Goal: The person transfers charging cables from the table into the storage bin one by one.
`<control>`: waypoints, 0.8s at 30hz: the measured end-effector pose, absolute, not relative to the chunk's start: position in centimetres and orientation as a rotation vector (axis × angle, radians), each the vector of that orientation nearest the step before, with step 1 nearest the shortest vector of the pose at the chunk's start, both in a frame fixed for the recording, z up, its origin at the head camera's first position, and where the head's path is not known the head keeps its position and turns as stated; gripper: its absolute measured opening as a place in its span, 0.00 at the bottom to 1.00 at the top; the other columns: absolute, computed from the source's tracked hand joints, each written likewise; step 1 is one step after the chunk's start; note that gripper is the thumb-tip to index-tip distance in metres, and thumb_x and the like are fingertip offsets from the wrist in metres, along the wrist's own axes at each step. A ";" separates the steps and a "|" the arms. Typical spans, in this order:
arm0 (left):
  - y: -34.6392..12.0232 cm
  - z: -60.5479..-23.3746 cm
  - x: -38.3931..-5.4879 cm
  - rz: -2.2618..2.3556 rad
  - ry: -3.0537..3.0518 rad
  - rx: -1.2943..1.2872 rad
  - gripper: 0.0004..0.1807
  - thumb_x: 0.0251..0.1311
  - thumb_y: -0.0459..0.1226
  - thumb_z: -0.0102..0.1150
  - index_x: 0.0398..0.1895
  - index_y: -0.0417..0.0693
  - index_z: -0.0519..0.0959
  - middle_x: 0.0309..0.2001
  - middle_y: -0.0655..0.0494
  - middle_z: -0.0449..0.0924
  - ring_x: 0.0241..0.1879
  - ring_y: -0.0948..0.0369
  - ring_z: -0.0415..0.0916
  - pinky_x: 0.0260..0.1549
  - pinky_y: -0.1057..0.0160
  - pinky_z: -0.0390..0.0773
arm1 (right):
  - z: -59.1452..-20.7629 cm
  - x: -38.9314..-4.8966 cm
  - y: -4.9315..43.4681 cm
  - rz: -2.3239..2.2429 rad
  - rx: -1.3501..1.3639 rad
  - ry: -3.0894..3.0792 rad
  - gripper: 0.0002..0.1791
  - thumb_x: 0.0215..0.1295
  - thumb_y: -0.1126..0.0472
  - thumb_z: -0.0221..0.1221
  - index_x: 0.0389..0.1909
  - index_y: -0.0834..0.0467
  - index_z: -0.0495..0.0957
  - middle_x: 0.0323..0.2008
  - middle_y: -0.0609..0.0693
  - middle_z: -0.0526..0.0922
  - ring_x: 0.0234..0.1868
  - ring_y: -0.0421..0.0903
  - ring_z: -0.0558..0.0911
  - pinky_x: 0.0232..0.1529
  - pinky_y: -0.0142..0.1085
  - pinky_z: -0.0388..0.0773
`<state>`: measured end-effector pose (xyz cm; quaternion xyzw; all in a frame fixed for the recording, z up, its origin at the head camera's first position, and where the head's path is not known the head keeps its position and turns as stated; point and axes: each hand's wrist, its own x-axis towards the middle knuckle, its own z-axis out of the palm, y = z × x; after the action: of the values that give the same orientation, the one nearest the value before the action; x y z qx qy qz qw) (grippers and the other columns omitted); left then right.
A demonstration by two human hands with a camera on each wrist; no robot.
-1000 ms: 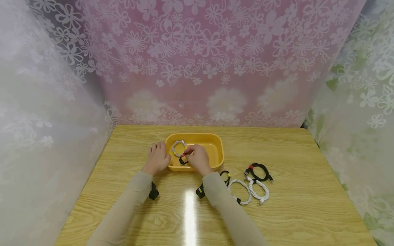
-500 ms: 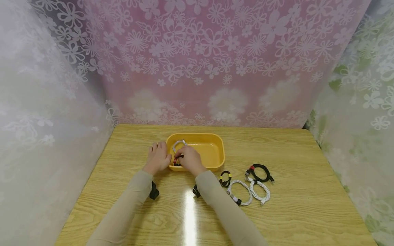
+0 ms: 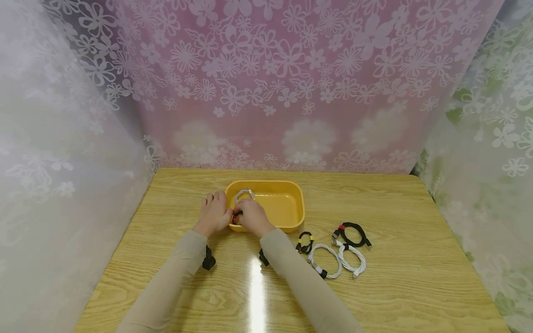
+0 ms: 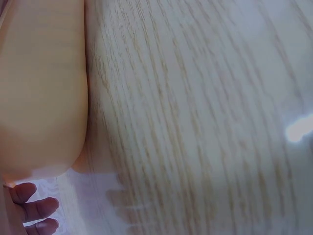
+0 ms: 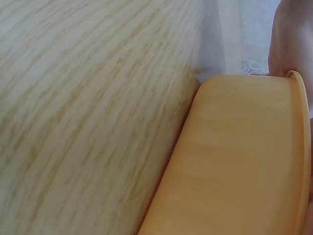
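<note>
My right hand (image 3: 255,218) is down inside the yellow bin (image 3: 287,228), at its near left corner. It pinches a black cable with a red tie (image 3: 236,219), mostly hidden by the fingers. Against the bin's left rim rests my left hand (image 3: 213,213), its thumb at the rim and its fingers extended outside. Some of these fingers (image 4: 39,209) show below the bin's outer wall (image 4: 44,93) in the left wrist view. A coiled white cable (image 3: 244,193) lies in the bin's far left part, partly covered by the right hand.
To the right of the bin lie a small black cable with yellow ties (image 3: 306,242), two coiled white cables (image 3: 326,272) (image 3: 357,263) and a black cable with a red tie (image 3: 356,225). Patterned curtains (image 3: 266,92) enclose the wooden table (image 3: 395,286).
The right hand has moved left and lower in the bin, carrying the black cable to the near left corner. The left hand has stayed at the rim.
</note>
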<state>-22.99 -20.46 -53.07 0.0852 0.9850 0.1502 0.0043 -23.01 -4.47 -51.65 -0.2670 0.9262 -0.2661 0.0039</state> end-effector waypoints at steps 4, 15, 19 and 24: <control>-20.5 -53.2 -23.0 0.474 3.080 0.276 0.11 0.66 0.41 0.47 0.41 0.42 0.64 0.38 0.46 0.64 0.40 0.47 0.59 0.43 0.49 0.57 | -51.6 -22.8 -4.4 -0.874 -0.853 2.902 0.12 0.52 0.74 0.64 0.28 0.53 0.88 0.30 0.43 0.80 0.32 0.41 0.78 0.36 0.35 0.77; -20.5 -53.0 -22.9 0.471 3.099 0.288 0.11 0.65 0.41 0.47 0.39 0.42 0.64 0.36 0.47 0.63 0.39 0.47 0.59 0.41 0.51 0.56 | -52.0 -23.1 -4.2 -0.951 -1.051 2.845 0.17 0.52 0.78 0.59 0.18 0.53 0.85 0.27 0.42 0.83 0.31 0.42 0.73 0.35 0.30 0.73; -20.4 -52.8 -22.8 0.490 3.099 0.279 0.10 0.64 0.40 0.47 0.38 0.42 0.64 0.35 0.47 0.63 0.38 0.47 0.58 0.41 0.51 0.56 | -52.0 -23.3 -4.3 -1.006 -1.105 2.761 0.17 0.52 0.80 0.57 0.18 0.56 0.85 0.26 0.45 0.84 0.30 0.41 0.75 0.34 0.28 0.73; -20.4 -52.9 -22.9 0.490 3.105 0.278 0.11 0.64 0.40 0.47 0.39 0.41 0.64 0.36 0.47 0.63 0.39 0.47 0.59 0.42 0.50 0.57 | -52.1 -23.6 -4.3 -1.058 -1.071 2.663 0.16 0.54 0.80 0.57 0.20 0.58 0.85 0.27 0.46 0.83 0.29 0.39 0.76 0.32 0.28 0.74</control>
<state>-22.85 -20.43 -52.93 0.0881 0.9839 0.1552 -0.0071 -23.59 -4.27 -52.09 -0.3499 0.8698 -0.3455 0.0412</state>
